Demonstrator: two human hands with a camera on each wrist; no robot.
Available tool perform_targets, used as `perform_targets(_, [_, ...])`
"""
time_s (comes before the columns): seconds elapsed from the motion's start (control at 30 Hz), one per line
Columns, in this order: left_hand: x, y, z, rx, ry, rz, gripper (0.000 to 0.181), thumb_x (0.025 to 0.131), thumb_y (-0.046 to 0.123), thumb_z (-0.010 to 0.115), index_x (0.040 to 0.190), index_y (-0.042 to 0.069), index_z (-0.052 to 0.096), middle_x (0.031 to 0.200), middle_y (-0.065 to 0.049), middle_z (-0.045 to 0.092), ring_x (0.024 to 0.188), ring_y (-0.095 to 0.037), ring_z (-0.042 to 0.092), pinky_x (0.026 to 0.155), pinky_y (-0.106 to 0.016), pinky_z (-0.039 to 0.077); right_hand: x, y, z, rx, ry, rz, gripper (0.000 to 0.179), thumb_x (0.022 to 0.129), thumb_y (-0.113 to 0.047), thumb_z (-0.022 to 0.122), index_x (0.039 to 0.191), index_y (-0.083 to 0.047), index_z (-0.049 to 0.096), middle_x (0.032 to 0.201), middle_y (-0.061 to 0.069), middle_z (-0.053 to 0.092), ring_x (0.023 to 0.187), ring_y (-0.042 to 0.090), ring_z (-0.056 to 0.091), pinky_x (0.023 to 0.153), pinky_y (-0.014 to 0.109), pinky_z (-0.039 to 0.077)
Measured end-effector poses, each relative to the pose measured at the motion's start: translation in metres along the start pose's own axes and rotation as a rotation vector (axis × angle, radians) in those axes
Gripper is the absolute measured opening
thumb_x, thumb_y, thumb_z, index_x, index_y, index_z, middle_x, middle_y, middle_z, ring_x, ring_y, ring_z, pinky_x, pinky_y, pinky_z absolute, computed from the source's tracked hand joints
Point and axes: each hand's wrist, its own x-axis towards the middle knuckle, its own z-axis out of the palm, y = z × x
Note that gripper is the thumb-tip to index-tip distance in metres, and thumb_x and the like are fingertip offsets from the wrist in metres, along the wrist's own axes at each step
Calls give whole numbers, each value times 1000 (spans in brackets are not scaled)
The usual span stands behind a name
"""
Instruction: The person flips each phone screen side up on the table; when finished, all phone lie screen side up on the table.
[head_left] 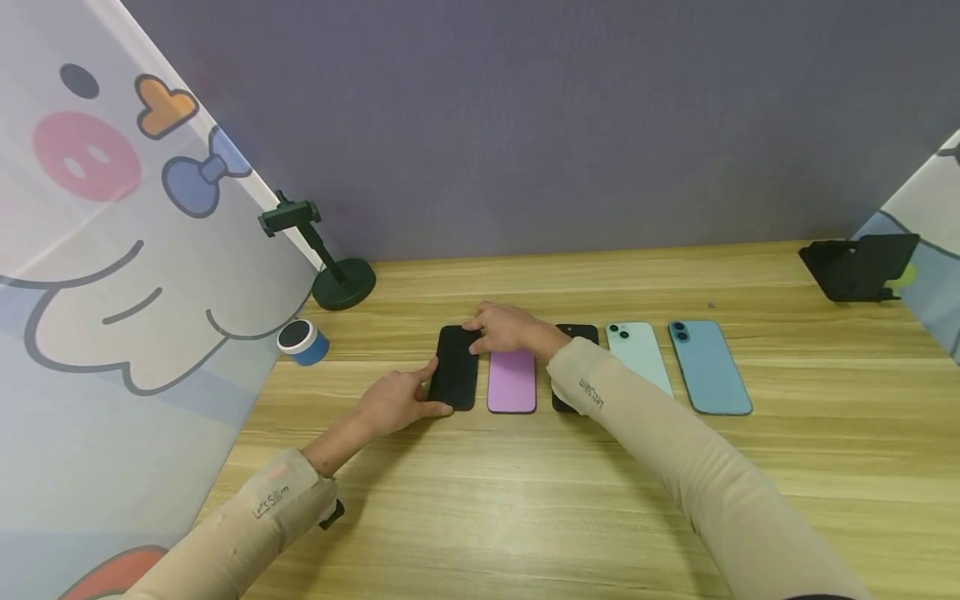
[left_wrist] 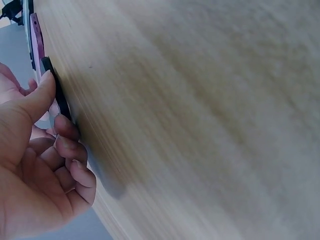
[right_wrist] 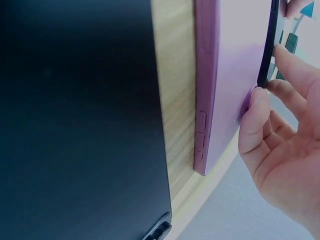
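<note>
A black phone (head_left: 455, 367) lies flat on the wooden table, a plain dark face up. My left hand (head_left: 395, 402) grips its left side, thumb at the lower edge and a finger on the left edge. In the left wrist view, the thumb and curled fingers hold the black phone's edge (left_wrist: 60, 92). My right hand (head_left: 504, 327) reaches over the top of a pink phone (head_left: 512, 383) and holds the black phone's upper right corner between thumb and finger. The right wrist view shows those fingertips at the black phone's edge (right_wrist: 270, 45), just past the pink phone (right_wrist: 227, 90).
Right of the pink phone lie another black phone (head_left: 576, 332), partly under my right sleeve, a pale mint phone (head_left: 641, 354) and a blue phone (head_left: 710, 367). A dark green stand (head_left: 343, 284) and a blue-white jar (head_left: 303, 342) stand left; a black folding stand (head_left: 862, 267) stands far right.
</note>
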Motion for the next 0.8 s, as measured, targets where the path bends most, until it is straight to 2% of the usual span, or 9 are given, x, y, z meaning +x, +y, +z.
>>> perform_targets(0.13, [1, 1, -4, -7, -9, -12, 93, 86, 53, 74, 156, 7, 34, 59, 7, 50, 49, -7, 37, 48, -23, 28, -2, 1, 0, 4, 14, -1, 58, 96, -39, 67, 149, -21, 50, 143, 9, 50, 122, 27, 56, 103, 44, 46])
perform_targets(0.3, [2, 4, -18, -46, 18, -7, 90, 88, 51, 73, 157, 9, 33, 66, 5, 56, 52, -10, 44, 50, -26, 36, -11, 6, -5, 86, 40, -23, 61, 96, -36, 67, 150, -16, 48, 142, 10, 50, 121, 27, 58, 101, 44, 48])
perform_targets(0.43, [6, 9, -25, -70, 22, 46, 88, 90, 50, 71, 157, 9, 33, 83, 1, 63, 59, -10, 51, 56, -27, 43, -23, 15, -11, 107, 66, -43, 64, 95, -34, 68, 151, -10, 46, 146, 16, 48, 124, 32, 57, 104, 48, 46])
perform_targets(0.53, [10, 14, -26, -103, 6, 85, 86, 92, 49, 69, 158, 10, 31, 104, -7, 65, 65, -13, 54, 61, -30, 46, -33, 25, -14, 99, 69, -35, 67, 95, -36, 68, 152, -8, 44, 149, 19, 45, 128, 35, 54, 108, 50, 44])
perform_targets(0.63, [13, 20, -24, -125, 1, 113, 84, 93, 48, 68, 158, 10, 31, 121, -14, 63, 79, -18, 59, 71, -34, 50, -43, 33, -16, 103, 65, -15, 70, 95, -36, 68, 152, -7, 42, 150, 20, 44, 128, 35, 54, 107, 51, 44])
perform_targets(0.7, [14, 25, -21, -124, 4, 130, 83, 93, 47, 69, 158, 10, 31, 126, -15, 62, 87, -21, 61, 77, -37, 51, -49, 38, -18, 118, 56, 1, 70, 95, -35, 68, 153, -6, 41, 149, 20, 44, 120, 33, 59, 101, 48, 49])
perform_targets(0.8, [18, 31, -16, -111, 15, 168, 81, 93, 44, 69, 157, 10, 32, 121, -13, 63, 92, -20, 60, 80, -35, 51, -58, 43, -19, 164, 40, 27, 70, 95, -33, 68, 153, -5, 39, 146, 20, 45, 89, 27, 66, 78, 40, 57])
